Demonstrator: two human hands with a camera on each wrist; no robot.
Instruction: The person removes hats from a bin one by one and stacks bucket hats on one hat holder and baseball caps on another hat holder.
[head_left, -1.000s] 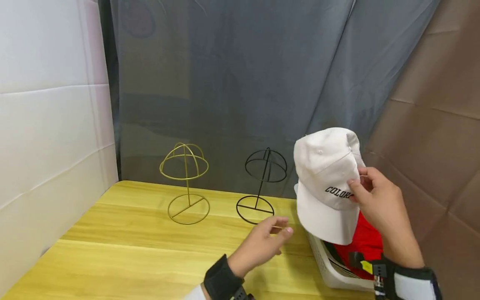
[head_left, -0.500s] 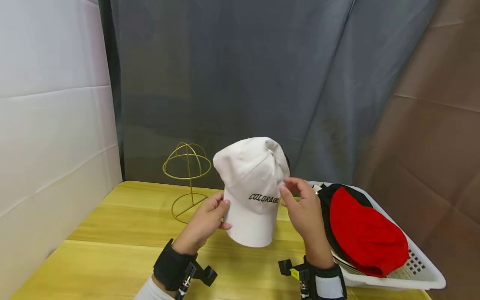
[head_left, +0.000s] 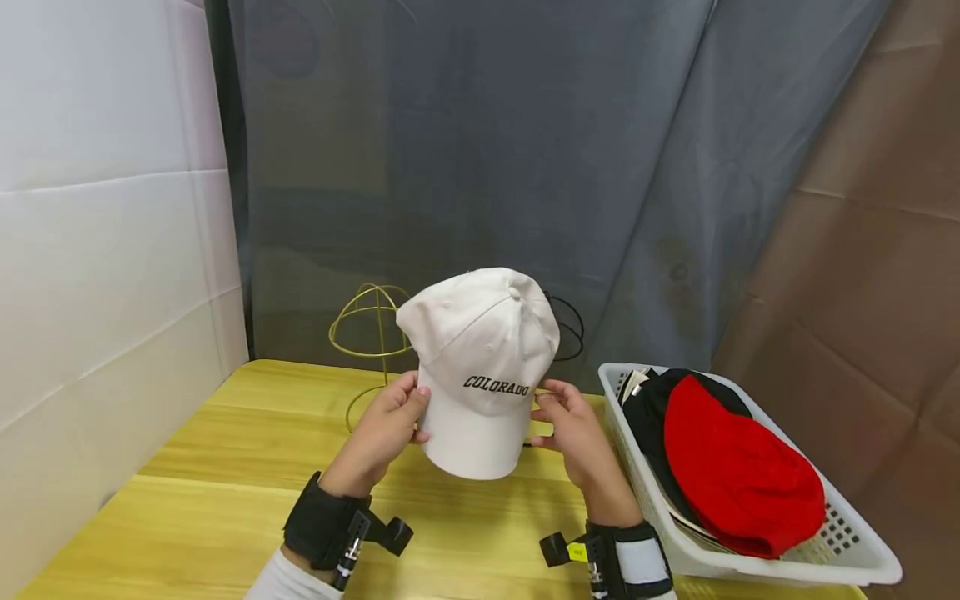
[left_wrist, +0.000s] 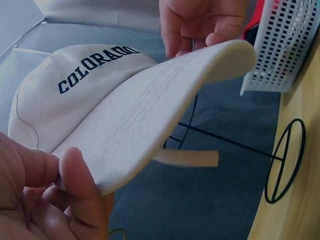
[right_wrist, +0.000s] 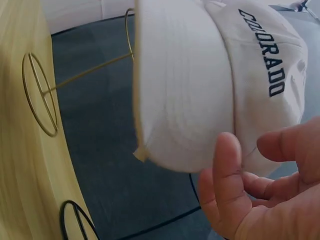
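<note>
We pinch white cap (head_left: 480,350) brim sides, left hand (head_left: 382,429), right hand (head_left: 573,429); keep level over black stand (head_left: 566,325)

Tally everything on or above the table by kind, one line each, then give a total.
Caps: 3, namely white Colorado cap, red cap, black cap
Wire hat stands: 2, namely gold stand, black stand
White basket: 1
Total: 6

black stand (head_left: 567,327) mostly hidden behind white cap (head_left: 480,367), gold stand (head_left: 369,333) partly hidden
</note>
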